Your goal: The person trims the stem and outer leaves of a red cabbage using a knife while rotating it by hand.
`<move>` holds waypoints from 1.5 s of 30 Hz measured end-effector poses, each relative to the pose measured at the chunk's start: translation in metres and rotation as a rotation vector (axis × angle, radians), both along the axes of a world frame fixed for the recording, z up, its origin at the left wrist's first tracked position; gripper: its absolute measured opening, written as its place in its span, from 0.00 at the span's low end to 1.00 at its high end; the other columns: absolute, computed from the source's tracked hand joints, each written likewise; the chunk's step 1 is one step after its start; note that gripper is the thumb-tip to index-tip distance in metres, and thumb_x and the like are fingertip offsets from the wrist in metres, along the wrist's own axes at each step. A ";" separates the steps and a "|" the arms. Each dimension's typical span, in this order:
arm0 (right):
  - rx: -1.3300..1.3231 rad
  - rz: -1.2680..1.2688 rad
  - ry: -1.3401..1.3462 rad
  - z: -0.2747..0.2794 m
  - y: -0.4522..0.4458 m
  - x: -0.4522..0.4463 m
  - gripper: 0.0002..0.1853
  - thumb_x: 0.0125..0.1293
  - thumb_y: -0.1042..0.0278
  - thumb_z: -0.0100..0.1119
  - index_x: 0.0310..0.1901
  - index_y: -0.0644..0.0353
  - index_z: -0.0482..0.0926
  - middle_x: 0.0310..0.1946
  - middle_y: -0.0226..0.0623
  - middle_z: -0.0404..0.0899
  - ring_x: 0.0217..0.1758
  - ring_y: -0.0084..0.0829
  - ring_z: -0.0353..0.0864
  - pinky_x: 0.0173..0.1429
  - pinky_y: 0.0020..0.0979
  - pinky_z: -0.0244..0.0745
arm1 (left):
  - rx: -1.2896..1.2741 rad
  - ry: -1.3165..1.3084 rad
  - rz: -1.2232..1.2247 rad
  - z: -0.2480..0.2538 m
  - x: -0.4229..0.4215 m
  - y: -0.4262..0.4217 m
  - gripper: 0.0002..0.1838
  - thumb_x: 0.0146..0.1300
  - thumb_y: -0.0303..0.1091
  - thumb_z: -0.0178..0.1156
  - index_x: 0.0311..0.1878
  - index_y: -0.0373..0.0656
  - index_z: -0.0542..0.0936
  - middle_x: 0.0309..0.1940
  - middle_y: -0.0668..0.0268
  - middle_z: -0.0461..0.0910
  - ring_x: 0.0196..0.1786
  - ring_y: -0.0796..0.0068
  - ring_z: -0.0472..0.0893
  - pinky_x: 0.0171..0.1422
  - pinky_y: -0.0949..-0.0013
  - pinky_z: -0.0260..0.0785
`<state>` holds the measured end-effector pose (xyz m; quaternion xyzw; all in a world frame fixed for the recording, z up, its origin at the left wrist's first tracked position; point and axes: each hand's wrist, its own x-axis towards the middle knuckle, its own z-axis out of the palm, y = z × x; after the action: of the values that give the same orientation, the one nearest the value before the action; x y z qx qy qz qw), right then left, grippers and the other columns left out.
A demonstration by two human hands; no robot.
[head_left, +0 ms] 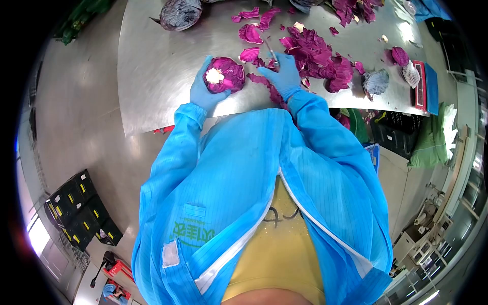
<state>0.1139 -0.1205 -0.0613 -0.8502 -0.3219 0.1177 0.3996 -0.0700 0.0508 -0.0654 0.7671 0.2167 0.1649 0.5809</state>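
Observation:
A trimmed red cabbage (233, 74) with a pale cut stem rests on the metal table. My left hand (204, 90), in a blue glove, is wrapped round its left and lower side. To the right of the cabbage my right hand (285, 74), also gloved in blue, is closed round the handle of a knife (270, 49), whose thin blade points up and away. Torn purple leaves (250, 55) lie between and beyond the hands. Against the right hand's far side spreads a large heap of purple leaves (316, 56).
An untrimmed cabbage (180, 14) sits at the table's far left. On the right are a loose grey-purple leaf (376, 82), a netted white item (410, 74) and a red and blue box (426, 87). Black crates (84, 211) stand on the floor at left.

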 end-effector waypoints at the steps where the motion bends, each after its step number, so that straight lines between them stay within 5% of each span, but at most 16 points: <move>1: 0.043 -0.025 -0.086 0.001 0.008 -0.007 0.27 0.50 0.47 0.68 0.45 0.58 0.77 0.43 0.42 0.73 0.42 0.36 0.76 0.46 0.34 0.72 | 0.004 -0.010 -0.002 0.001 0.000 0.000 0.57 0.35 0.29 0.74 0.71 0.40 0.52 0.61 0.55 0.66 0.62 0.64 0.70 0.68 0.67 0.63; 3: 0.051 0.046 0.501 0.002 0.020 -0.010 0.27 0.52 0.45 0.66 0.45 0.58 0.77 0.36 0.39 0.77 0.37 0.31 0.78 0.44 0.32 0.75 | 0.009 -0.015 -0.004 0.004 -0.002 -0.003 0.57 0.35 0.29 0.73 0.71 0.40 0.51 0.61 0.55 0.66 0.62 0.64 0.70 0.67 0.67 0.63; 10: 0.011 0.047 0.758 -0.010 0.033 -0.029 0.21 0.55 0.47 0.64 0.40 0.56 0.79 0.30 0.34 0.78 0.31 0.27 0.78 0.37 0.31 0.74 | 0.039 -0.053 0.035 0.006 -0.005 -0.012 0.58 0.34 0.30 0.73 0.71 0.41 0.49 0.59 0.55 0.67 0.61 0.63 0.71 0.65 0.66 0.65; 13: 0.008 0.055 0.658 -0.011 0.037 -0.029 0.18 0.55 0.50 0.61 0.38 0.56 0.79 0.30 0.38 0.79 0.31 0.36 0.80 0.38 0.35 0.75 | 0.068 -0.072 0.055 0.001 -0.007 -0.014 0.58 0.34 0.30 0.73 0.71 0.41 0.50 0.58 0.55 0.67 0.59 0.63 0.72 0.64 0.66 0.66; 15: -0.078 0.134 0.158 -0.004 0.039 -0.029 0.15 0.54 0.54 0.58 0.35 0.58 0.78 0.29 0.45 0.79 0.34 0.45 0.80 0.41 0.40 0.76 | 0.085 -0.078 0.065 -0.002 -0.007 -0.015 0.58 0.34 0.31 0.73 0.71 0.42 0.50 0.58 0.55 0.68 0.59 0.63 0.73 0.64 0.67 0.67; 18: -0.250 0.219 0.125 0.017 0.046 -0.022 0.14 0.53 0.56 0.56 0.32 0.58 0.78 0.30 0.49 0.79 0.37 0.50 0.79 0.44 0.43 0.75 | 0.065 -0.021 0.050 -0.003 -0.010 -0.016 0.61 0.33 0.35 0.76 0.71 0.40 0.50 0.65 0.55 0.61 0.64 0.62 0.68 0.68 0.65 0.61; 22: -0.432 0.210 0.068 -0.005 0.048 -0.009 0.13 0.51 0.57 0.56 0.32 0.58 0.80 0.32 0.48 0.80 0.37 0.50 0.80 0.44 0.44 0.75 | 0.220 0.027 0.079 -0.005 -0.009 -0.017 0.60 0.33 0.35 0.75 0.71 0.41 0.51 0.62 0.54 0.64 0.62 0.61 0.70 0.65 0.65 0.65; 27: -0.354 0.022 0.121 -0.019 0.028 -0.022 0.14 0.50 0.55 0.59 0.31 0.57 0.80 0.30 0.47 0.80 0.35 0.49 0.80 0.42 0.43 0.75 | 0.230 0.010 0.125 -0.008 -0.009 -0.021 0.58 0.34 0.35 0.75 0.71 0.42 0.52 0.60 0.54 0.66 0.60 0.61 0.72 0.64 0.66 0.67; 33: -0.006 -0.194 0.281 -0.018 0.006 -0.012 0.13 0.53 0.56 0.61 0.32 0.57 0.80 0.25 0.42 0.80 0.31 0.43 0.81 0.39 0.40 0.75 | -0.206 -0.130 0.254 -0.010 -0.007 -0.017 0.56 0.37 0.29 0.73 0.71 0.43 0.51 0.60 0.55 0.67 0.60 0.64 0.72 0.65 0.67 0.66; 37: 0.020 -0.081 -0.168 -0.018 0.013 -0.006 0.18 0.55 0.52 0.62 0.42 0.55 0.81 0.30 0.41 0.81 0.35 0.43 0.80 0.43 0.39 0.74 | -0.195 -0.195 0.180 -0.001 -0.009 -0.022 0.58 0.37 0.25 0.71 0.72 0.43 0.48 0.60 0.55 0.67 0.60 0.64 0.71 0.65 0.66 0.66; 39: 0.058 -0.069 -0.145 -0.016 0.022 -0.009 0.22 0.55 0.48 0.63 0.45 0.55 0.81 0.33 0.40 0.80 0.36 0.39 0.80 0.44 0.35 0.73 | -0.151 -0.166 0.157 -0.002 -0.008 -0.027 0.58 0.37 0.25 0.72 0.72 0.43 0.46 0.60 0.55 0.67 0.61 0.63 0.71 0.65 0.65 0.66; 41: 0.182 0.076 0.427 -0.006 0.031 -0.012 0.22 0.55 0.46 0.63 0.44 0.55 0.81 0.33 0.38 0.80 0.34 0.31 0.79 0.44 0.31 0.73 | -0.042 -0.188 0.089 0.002 -0.009 -0.035 0.58 0.37 0.26 0.73 0.71 0.43 0.47 0.61 0.55 0.66 0.61 0.63 0.71 0.65 0.65 0.66; 43: 0.173 0.160 0.475 -0.010 0.040 -0.008 0.24 0.56 0.44 0.62 0.44 0.55 0.81 0.34 0.35 0.79 0.31 0.26 0.76 0.38 0.28 0.73 | -0.048 -0.177 0.049 -0.008 -0.009 -0.034 0.59 0.38 0.28 0.74 0.71 0.43 0.46 0.61 0.55 0.65 0.62 0.63 0.70 0.66 0.66 0.65; 45: -0.200 0.277 0.779 -0.008 0.044 -0.003 0.25 0.55 0.43 0.62 0.45 0.55 0.80 0.33 0.33 0.78 0.29 0.26 0.75 0.32 0.28 0.72 | -0.070 -0.181 0.011 -0.008 -0.012 -0.037 0.60 0.38 0.29 0.74 0.71 0.43 0.44 0.62 0.55 0.64 0.63 0.64 0.69 0.67 0.66 0.63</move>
<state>0.1106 -0.0770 -0.0698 -0.7255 -0.2452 0.5134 0.3872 -0.0824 0.0134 -0.0733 0.7273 0.1729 0.2291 0.6235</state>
